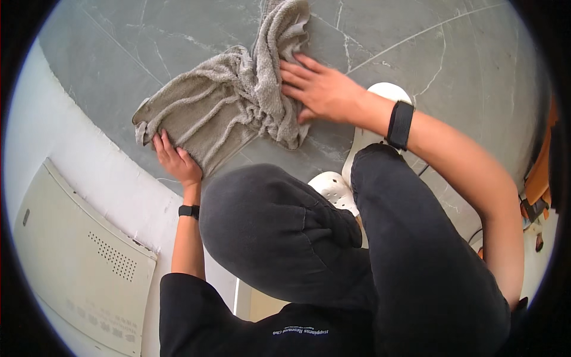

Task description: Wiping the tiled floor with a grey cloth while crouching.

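A grey-brown terry towel (205,102) lies crumpled on the grey marble-patterned floor, its left part spread in loose folds and its right part bunched into a thick ridge. At the towel's lower left edge is my left hand (180,165), fingertips touching the cloth; whether they pinch it is unclear. My right hand (323,91) presses palm down against the bunched right part, fingers spread and slightly blurred. Each wrist wears a black band.
To the left run a white wall (111,165) and a cream metal panel cover (89,263) with vent holes and writing. My bent knees (258,223) and white clogs (332,187) are close below the towel. Orange and dark items (537,187) stand at the far right edge.
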A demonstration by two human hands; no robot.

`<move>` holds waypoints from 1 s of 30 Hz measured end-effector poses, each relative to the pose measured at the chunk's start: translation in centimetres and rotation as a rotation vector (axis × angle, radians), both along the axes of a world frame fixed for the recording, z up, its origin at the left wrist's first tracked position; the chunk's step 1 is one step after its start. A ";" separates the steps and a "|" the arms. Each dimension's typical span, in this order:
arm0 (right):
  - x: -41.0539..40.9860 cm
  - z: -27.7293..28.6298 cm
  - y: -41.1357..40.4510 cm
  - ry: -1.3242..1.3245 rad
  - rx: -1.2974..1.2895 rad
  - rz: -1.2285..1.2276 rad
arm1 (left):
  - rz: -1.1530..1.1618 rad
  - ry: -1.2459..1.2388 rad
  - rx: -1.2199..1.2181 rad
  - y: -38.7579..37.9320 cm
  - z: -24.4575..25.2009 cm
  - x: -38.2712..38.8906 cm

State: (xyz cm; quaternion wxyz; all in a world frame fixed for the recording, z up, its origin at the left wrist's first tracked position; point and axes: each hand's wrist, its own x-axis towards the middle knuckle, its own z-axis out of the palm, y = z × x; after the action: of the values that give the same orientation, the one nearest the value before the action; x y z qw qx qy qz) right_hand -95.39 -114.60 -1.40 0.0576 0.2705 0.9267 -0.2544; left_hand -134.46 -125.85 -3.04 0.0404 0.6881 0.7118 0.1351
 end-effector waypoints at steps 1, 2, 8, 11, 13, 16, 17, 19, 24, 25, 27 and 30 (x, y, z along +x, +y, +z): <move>-0.2 -0.2 0.8 0.001 0.000 0.006 | 0.006 0.001 0.000 -0.1 0.1 -0.1; -0.5 -0.5 1.7 0.035 0.067 0.009 | 0.015 -0.006 0.001 -0.3 0.3 -0.2; -1.8 -1.4 6.5 0.115 0.248 -0.088 | 0.013 -0.004 -0.003 0.1 0.2 0.4; -2.0 -1.4 6.2 0.119 0.318 -0.144 | 0.008 -0.011 0.002 0.2 0.3 0.2; -2.4 -1.1 5.6 0.190 0.282 -0.171 | 0.010 -0.005 0.002 0.0 0.5 -0.1; -2.9 -0.8 4.5 0.126 0.320 -0.183 | 0.000 0.008 0.001 0.2 0.4 0.0; -3.1 -0.7 4.0 0.069 0.312 -0.123 | -0.003 0.005 0.004 0.2 0.3 0.1; -3.3 -0.1 2.7 0.011 0.301 -0.061 | -0.004 0.001 0.005 0.1 0.4 0.3; -3.6 0.5 -2.2 -0.066 0.173 0.188 | -0.001 -0.020 0.039 0.2 0.3 0.4; -3.5 0.5 -3.0 -0.047 0.200 0.254 | 0.000 -0.020 0.037 0.1 0.3 0.4; -3.2 0.5 -3.3 -0.071 0.162 0.239 | 0.008 -0.018 0.034 0.2 0.2 0.4; -1.4 0.2 -0.6 0.043 -0.039 0.254 | 0.000 0.000 0.029 0.1 0.0 1.2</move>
State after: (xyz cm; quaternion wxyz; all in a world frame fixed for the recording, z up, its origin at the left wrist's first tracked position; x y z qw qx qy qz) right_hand -96.82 -115.17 -1.24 0.0748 0.1443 0.9494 -0.2687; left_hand -133.27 -125.78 -3.01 0.0304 0.6886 0.7098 0.1455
